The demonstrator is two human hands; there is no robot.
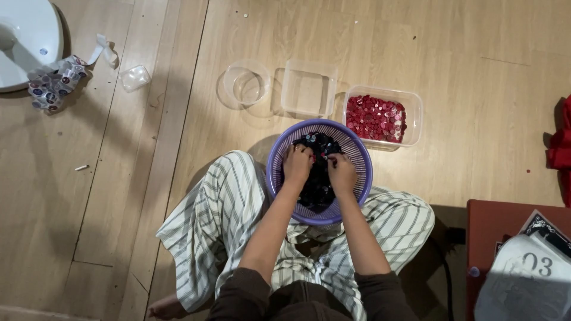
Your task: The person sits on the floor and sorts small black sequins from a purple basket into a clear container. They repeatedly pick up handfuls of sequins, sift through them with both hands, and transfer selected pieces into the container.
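Wooden floorboards [464, 71] carry everything; the person sits cross-legged on them in striped trousers [220, 214], a purple basket [279, 156] resting against the legs.

A dark heap of small buttons or caps [318, 178], flecked here and there with other colours, fills the middle of the basket. Both hands are down in it: the left hand [297, 163] sits on the heap's left side and the right hand [341, 169] on its right, fingers curled and pinching at pieces near the top of the pile. Whether either has a single piece between its fingertips is too small to tell.

Judged from this, the step in hand is picking through the heap. A next move would call for pinching one piece free without dragging its neighbours.

Just beyond the basket's far right rim stands a clear rectangular tub of red pieces [376, 117]. Left of it, an empty square tub [309, 88] and an empty round tub [245, 84] stand in a row. Farther toward the floor's far left corner lie a small clear cup [135, 77] and a strip of printed stickers [55, 86].
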